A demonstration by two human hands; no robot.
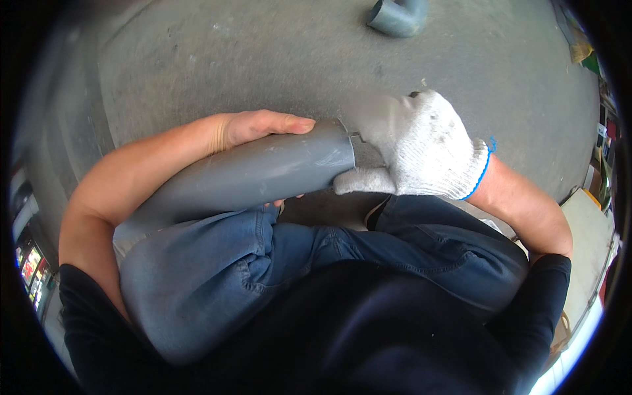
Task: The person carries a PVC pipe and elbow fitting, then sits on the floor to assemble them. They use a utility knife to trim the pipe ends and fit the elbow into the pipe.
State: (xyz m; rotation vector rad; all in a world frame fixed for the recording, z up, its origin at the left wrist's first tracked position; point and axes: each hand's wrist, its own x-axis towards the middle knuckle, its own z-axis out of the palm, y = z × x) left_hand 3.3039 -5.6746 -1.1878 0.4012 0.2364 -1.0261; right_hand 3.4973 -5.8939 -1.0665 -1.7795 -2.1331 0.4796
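A grey plastic pipe (263,168) lies slantwise across my left thigh, its cut end facing right. My bare left hand (260,127) is wrapped round it near that end, thumb along the top and fingertips showing underneath. At the pipe's mouth is my right hand (428,145), in a white knitted glove with a blue-edged cuff. Its thumb reaches to the lower rim of the mouth, while the other fingers are smeared by motion at the upper side. Something thin and dark (357,137) shows between the rim and the glove; its kind cannot be made out.
A grey pipe elbow (399,16) lies on the concrete floor (263,59) ahead. My legs in blue trousers (210,263) are under the pipe. Pale boards or boxes (586,230) stand at the right edge, with shelved goods (29,263) at the far left.
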